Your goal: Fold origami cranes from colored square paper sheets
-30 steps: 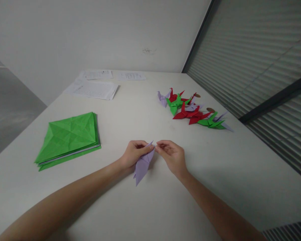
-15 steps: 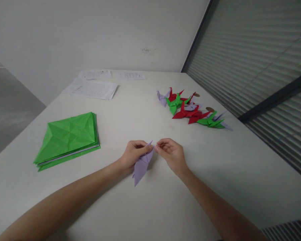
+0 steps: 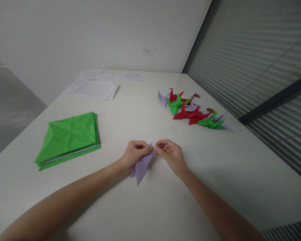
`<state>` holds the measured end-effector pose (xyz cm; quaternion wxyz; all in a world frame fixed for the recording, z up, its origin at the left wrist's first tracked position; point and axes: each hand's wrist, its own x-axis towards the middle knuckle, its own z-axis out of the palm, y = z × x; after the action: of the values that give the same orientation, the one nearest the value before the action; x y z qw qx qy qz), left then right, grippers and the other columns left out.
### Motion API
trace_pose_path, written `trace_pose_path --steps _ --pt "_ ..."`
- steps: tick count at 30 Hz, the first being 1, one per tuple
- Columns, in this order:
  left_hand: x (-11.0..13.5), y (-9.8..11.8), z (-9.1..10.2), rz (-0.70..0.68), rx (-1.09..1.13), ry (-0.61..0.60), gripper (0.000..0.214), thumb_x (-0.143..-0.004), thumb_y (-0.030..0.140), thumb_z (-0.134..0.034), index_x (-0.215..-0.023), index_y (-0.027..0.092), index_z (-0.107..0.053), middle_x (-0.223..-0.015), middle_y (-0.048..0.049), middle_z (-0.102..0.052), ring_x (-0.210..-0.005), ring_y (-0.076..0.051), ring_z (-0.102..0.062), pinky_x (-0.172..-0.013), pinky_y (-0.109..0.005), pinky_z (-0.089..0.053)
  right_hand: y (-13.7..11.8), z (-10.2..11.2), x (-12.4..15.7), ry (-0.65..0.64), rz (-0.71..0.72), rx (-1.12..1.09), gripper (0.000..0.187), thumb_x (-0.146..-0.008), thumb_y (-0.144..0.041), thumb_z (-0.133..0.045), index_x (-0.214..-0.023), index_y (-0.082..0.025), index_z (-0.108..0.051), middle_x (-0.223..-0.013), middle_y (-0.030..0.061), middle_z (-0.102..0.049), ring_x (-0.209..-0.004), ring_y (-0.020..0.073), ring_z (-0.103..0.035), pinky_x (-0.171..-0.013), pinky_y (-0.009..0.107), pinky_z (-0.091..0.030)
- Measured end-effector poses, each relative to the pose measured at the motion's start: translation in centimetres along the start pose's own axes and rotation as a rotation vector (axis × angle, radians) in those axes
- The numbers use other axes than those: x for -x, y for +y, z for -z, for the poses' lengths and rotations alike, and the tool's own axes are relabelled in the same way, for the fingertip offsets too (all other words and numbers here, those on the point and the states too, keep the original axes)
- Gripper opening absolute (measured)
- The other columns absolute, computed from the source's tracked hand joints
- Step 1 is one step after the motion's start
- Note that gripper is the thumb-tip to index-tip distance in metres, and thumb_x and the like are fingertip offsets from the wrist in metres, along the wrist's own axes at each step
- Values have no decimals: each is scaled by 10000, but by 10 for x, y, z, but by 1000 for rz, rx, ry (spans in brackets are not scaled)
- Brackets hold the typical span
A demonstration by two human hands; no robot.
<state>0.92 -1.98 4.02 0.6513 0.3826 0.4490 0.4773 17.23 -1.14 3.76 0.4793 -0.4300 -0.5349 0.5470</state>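
A light purple origami crane (image 3: 141, 169), folded from paper, is held low over the white table, its pointed flaps hanging downward. My left hand (image 3: 134, 154) is closed on its upper part, thumb lying across the paper. At the crane's upper right, my right hand (image 3: 171, 155) is closed in a pinch, thumb and forefinger at a thin point of the paper. The fingertips cover the very end of that point. Part of the crane is hidden behind my left thumb.
A stack of creased green paper (image 3: 70, 134) lies on the left of the table (image 3: 130, 113). Several finished red, green and purple paper cranes (image 3: 188, 113) cluster at the right, by coins. Printed sheets (image 3: 96, 89) lie toward the wall; blinds (image 3: 253, 60) line the right side.
The crane's lower flaps have spread apart a little, and its lowest tip has shifted slightly right. Both hands stay in nearly the same place, still at the crane.
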Motion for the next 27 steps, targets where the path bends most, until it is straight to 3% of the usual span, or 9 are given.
trace_pose_path --steps 10,18,20,22,24,27 --pt "1 1 0 -47 -101 -65 411 -559 479 -850 -577 106 -679 -501 9 -531 -476 -58 -391 -463 -210 -265 3 3 -1 -74 22 37 268 -706 -433 -756 -700 -185 -654 -629 -10 -619 -581 118 -539 -567 256 -446" --pt "1 0 1 -50 -214 -82 386 -650 482 -795 -669 113 -684 -597 -17 -592 -540 -94 -467 -532 -236 -341 -4 6 1 -115 157 222 223 -820 -395 -649 -737 -190 -617 -681 -3 -599 -663 142 -548 -646 273 -460" --pt "2 2 1 -139 -302 -41 355 -654 430 -803 -826 136 -703 -779 -50 -657 -687 -139 -556 -621 -251 -401 -6 9 0 -75 207 240 216 -833 -384 -636 -734 -195 -608 -683 -3 -591 -656 143 -542 -640 273 -456" --pt "3 2 1 -297 -374 103 449 -601 343 -844 -979 181 -662 -962 -57 -647 -882 -174 -579 -734 -260 -429 -8 13 -2 20 261 242 210 -839 -376 -636 -731 -199 -603 -683 -3 -580 -649 142 -536 -638 273 -451" --pt "2 0 2 -407 -380 250 528 -567 303 -862 -1013 210 -595 -984 -35 -602 -936 -169 -560 -778 -256 -430 -9 16 -4 139 308 226 202 -840 -375 -642 -741 -203 -604 -690 -2 -573 -654 145 -534 -641 275 -449" --pt "-1 -5 2 -337 -272 183 480 -622 364 -834 -968 202 -543 -876 1 -569 -787 -128 -550 -713 -242 -442 -10 17 -5 251 369 210 191 -847 -372 -644 -760 -207 -603 -719 6 -565 -679 154 -533 -645 282 -449"
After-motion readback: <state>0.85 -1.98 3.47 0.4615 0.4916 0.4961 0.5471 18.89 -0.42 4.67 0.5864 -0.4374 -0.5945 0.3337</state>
